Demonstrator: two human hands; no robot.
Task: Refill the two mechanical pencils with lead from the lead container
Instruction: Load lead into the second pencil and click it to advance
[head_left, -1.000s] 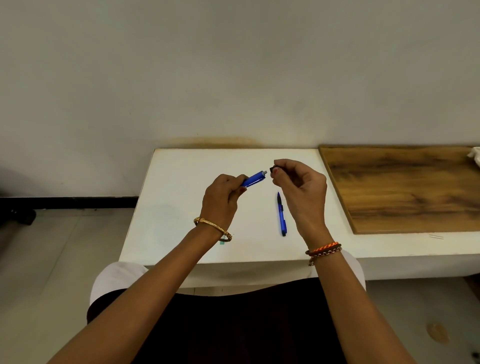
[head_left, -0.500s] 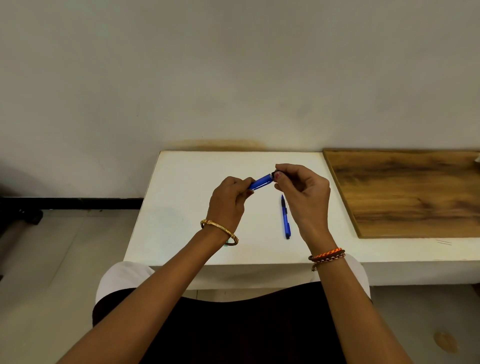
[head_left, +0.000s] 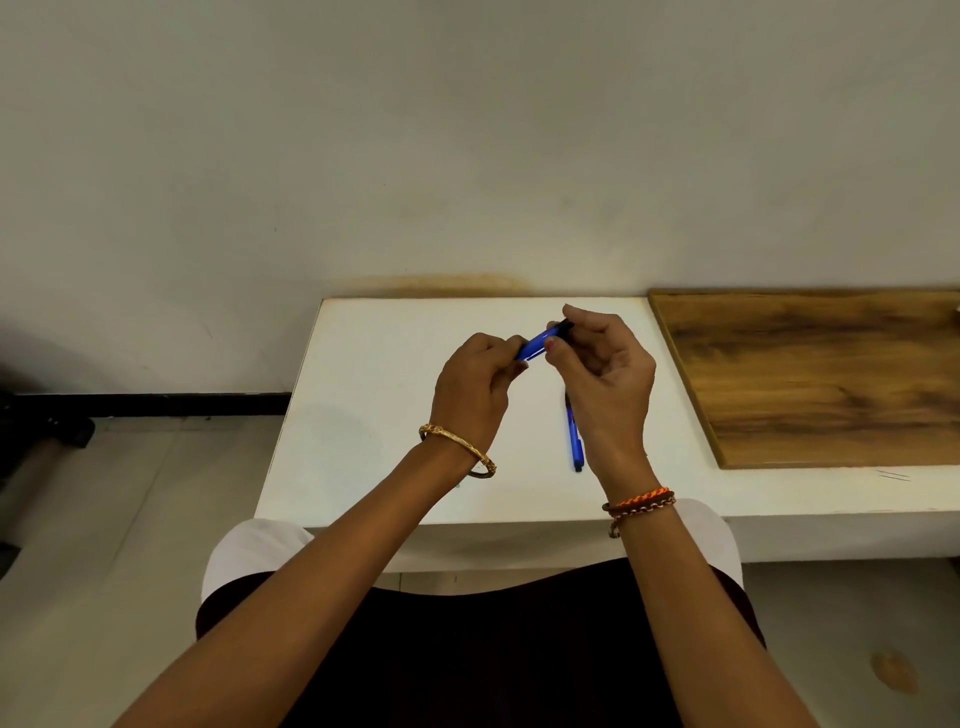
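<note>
From where I watch, the left hand (head_left: 475, 382) grips the blue pencil (head_left: 534, 347) by its barrel, held up over the white table (head_left: 374, 395). A second ago the black cap (head_left: 565, 327) was clear of the barrel's end; now the right hand (head_left: 602, 374) pinches it onto that end. I judge this pencil is being closed. The second pencil (head_left: 575, 441) lies below the right hand. I see no lead container.

Both pencils (head_left: 535, 347) (head_left: 576, 447) were blue, the bench (head_left: 374, 415) white, the board (head_left: 831, 379) brown wood-grained, the bangle (head_left: 457, 448) gold, and the wrist threads (head_left: 640, 503) orange and brown.
</note>
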